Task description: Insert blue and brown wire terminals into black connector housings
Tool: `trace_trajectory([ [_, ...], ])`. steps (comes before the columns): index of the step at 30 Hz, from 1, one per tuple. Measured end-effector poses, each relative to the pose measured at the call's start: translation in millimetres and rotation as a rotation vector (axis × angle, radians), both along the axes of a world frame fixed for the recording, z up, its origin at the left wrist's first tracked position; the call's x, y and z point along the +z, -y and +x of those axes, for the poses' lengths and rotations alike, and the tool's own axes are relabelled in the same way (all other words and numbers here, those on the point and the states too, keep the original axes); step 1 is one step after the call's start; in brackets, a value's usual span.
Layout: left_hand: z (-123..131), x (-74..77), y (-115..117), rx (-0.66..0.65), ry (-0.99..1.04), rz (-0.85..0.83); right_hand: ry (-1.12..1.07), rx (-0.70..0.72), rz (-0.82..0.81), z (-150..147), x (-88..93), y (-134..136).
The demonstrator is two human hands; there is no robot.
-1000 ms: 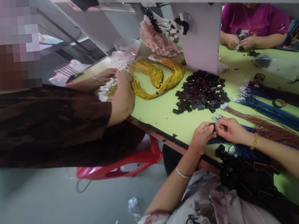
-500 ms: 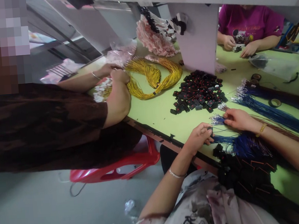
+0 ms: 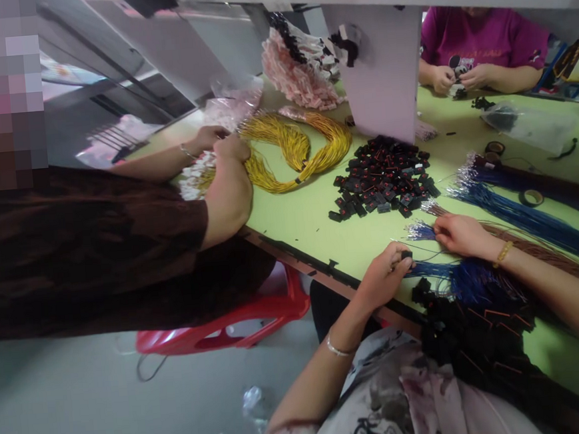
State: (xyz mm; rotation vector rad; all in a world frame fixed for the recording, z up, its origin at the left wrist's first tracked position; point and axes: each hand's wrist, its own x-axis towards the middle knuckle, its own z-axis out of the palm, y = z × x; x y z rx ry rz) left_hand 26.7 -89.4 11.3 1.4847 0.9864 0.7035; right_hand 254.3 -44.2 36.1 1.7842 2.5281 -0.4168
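My left hand (image 3: 385, 275) is closed on a small black connector housing (image 3: 407, 255), which shows at the fingertips. Blue wires (image 3: 431, 270) trail from beside this hand toward a dark blue heap (image 3: 482, 282). With fingers pinched together, my right hand (image 3: 455, 232) grips a bunch of blue wires (image 3: 421, 231) just behind their silvery terminal ends. A thin dark wire curves between the two hands. Brown wires (image 3: 514, 234) pass under my right wrist. Finished-looking black connectors (image 3: 480, 342) are piled close to my body.
Loose black housings (image 3: 384, 176) lie heaped mid-table. Long blue wires (image 3: 524, 215) and tape rolls (image 3: 531, 197) are at right. One co-worker's hands (image 3: 228, 141) work by yellow wires (image 3: 284, 144); another's (image 3: 459, 80) are across the table. A shelf post (image 3: 381, 76) stands behind the housings.
My left hand has turned slightly, bringing the black housing into clearer view. My right hand has barely moved. The co-worker opposite has brought both hands together; a dark cluster now shows beside them.
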Motion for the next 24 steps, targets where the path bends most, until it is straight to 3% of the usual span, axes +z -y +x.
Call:
trace_trajectory([
  [7,-3,10.9,5,0.060,-0.094,0.125,-0.169,-0.017,0.024,10,2.4,-1],
  [10,-7,19.2,11,-0.023,-0.051,0.143,-0.221,0.099,-0.068,16,9.9,2],
  [13,-12,28.3,16,-0.155,-0.019,0.154,-0.123,0.185,-0.169,19,13.5,7],
  [16,-16,34.2,19,-0.221,-0.065,0.156,0.006,0.207,-0.154,18,11.9,13],
  [20,-17,32.6,21,-0.231,-0.106,0.156,0.055,0.256,-0.099,17,9.1,17],
  [24,-16,26.0,21,-0.230,-0.106,0.145,-0.127,0.189,-0.125,29,8.4,16],
])
